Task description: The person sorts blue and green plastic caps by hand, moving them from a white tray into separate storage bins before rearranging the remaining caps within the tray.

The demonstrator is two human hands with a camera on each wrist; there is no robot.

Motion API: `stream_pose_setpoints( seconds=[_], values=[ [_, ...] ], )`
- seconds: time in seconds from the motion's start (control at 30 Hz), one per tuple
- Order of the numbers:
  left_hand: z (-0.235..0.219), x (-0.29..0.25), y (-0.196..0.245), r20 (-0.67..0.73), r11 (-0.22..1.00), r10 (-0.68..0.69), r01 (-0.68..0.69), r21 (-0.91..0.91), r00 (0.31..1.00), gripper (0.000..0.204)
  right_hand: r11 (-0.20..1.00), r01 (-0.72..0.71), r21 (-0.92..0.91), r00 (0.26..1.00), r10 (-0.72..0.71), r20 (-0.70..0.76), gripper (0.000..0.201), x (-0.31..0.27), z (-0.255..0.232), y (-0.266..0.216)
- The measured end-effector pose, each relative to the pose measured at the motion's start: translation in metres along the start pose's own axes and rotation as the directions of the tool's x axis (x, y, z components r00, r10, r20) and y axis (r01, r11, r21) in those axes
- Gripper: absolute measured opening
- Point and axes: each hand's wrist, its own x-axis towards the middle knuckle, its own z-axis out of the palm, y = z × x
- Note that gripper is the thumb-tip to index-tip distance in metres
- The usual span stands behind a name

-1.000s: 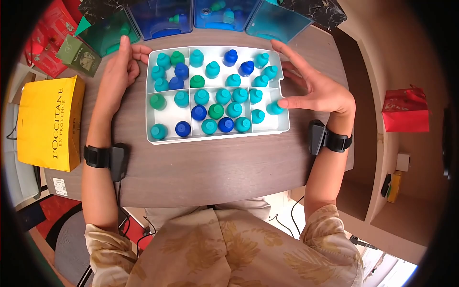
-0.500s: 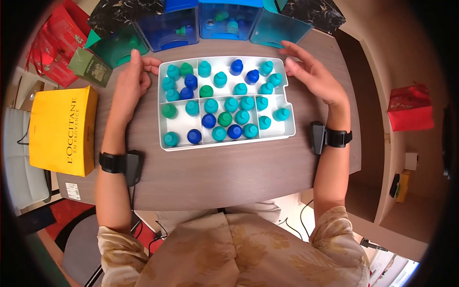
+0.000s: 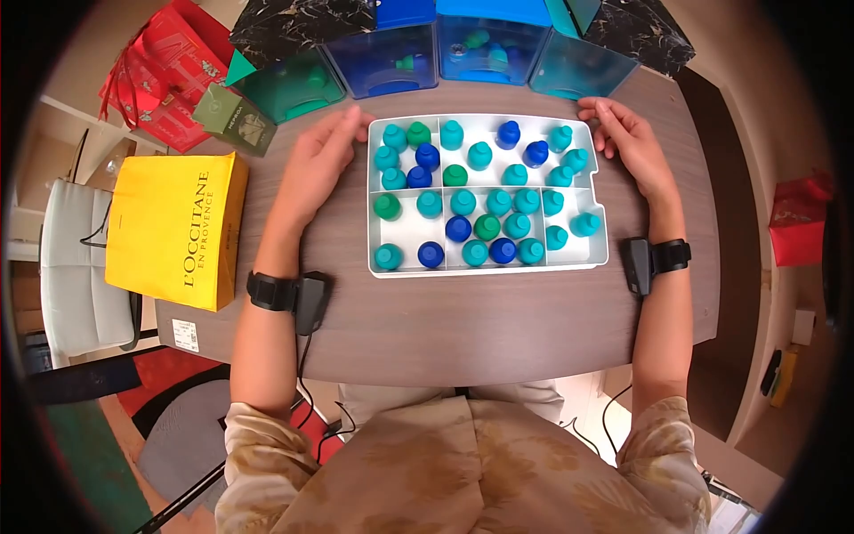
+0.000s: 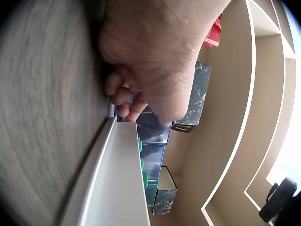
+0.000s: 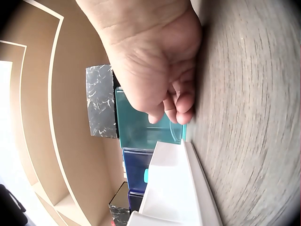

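A white divided tray (image 3: 405, 233) lies on the table with small teal, green and blue bottles standing upright in its compartments. One teal bottle (image 3: 584, 224) stands in the right front compartment. My left hand (image 3: 325, 156) is beside the tray's far left corner, its fingers loosely bent and fingertips right at the rim. At the far right corner, my right hand (image 3: 630, 147) rests near the table with fingers relaxed and bent. In the right wrist view, its fingertips are just beyond the tray corner (image 5: 176, 160). Neither hand holds anything.
Behind the tray stand a green bin (image 3: 294, 87), a blue bin (image 3: 378, 71), another blue bin (image 3: 494, 49) and a teal bin (image 3: 583, 67), all see-through. A yellow bag (image 3: 173, 231) and a green box (image 3: 233, 120) are at left.
My right hand has drawn its thumb back from the tray's right side and moved to the far right corner. My left hand stays by the far left corner. The head view has turned left.
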Motion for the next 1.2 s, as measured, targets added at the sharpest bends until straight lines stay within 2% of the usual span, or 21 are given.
stream_pose_setpoints(
  seconds=[0.07, 0.17, 0.23, 0.37, 0.47, 0.67, 0.77, 0.9, 1.2],
  values=[
    [0.003, -0.001, -0.005, 0.005, 0.995, 0.087, -0.087, 0.047, 0.996, 0.044, 1.000, -0.006, -0.005, 1.000, 0.006, 0.000, 0.043, -0.002, 0.002, 0.001],
    [0.003, -0.003, -0.001, -0.003, 0.995, 0.100, -0.100, 0.012, 0.995, 0.028, 1.000, -0.005, -0.006, 1.000, 0.005, -0.009, 0.043, -0.002, 0.001, -0.001],
    [0.004, -0.004, -0.003, -0.032, 0.980, 0.196, -0.195, 0.032, 0.980, 0.022, 1.000, -0.008, 0.003, 1.000, 0.008, -0.014, 0.044, -0.002, 0.002, 0.000],
    [-0.003, -0.008, 0.000, -0.083, 0.929, 0.368, -0.362, 0.076, 0.926, 0.014, 1.000, -0.005, -0.010, 1.000, 0.005, -0.001, 0.044, -0.002, 0.000, 0.002],
    [-0.004, -0.013, 0.006, -0.053, 0.899, 0.432, -0.425, 0.108, 0.900, 0.011, 1.000, 0.019, 0.001, 1.000, -0.019, 0.012, 0.044, 0.000, -0.002, 0.004],
    [0.003, -0.016, 0.004, 0.000, 0.911, 0.393, -0.389, 0.139, 0.920, 0.010, 1.000, 0.015, -0.003, 1.000, -0.014, 0.014, 0.045, -0.001, -0.001, 0.005],
    [0.006, -0.014, 0.004, -0.024, 0.901, 0.421, -0.415, 0.128, 0.907, 0.014, 1.000, 0.004, 0.000, 1.000, -0.004, 0.015, 0.045, 0.001, -0.003, 0.004],
    [0.005, -0.017, 0.007, 0.001, 0.887, 0.429, -0.422, 0.187, 0.903, 0.014, 0.999, 0.032, -0.012, 0.999, -0.032, 0.025, 0.045, -0.001, -0.002, 0.005],
    [0.005, -0.016, 0.009, 0.047, 0.865, 0.413, -0.408, 0.293, 0.909, 0.019, 1.000, 0.001, 0.009, 1.000, -0.001, 0.014, 0.045, -0.001, -0.001, 0.003]
  ],
)
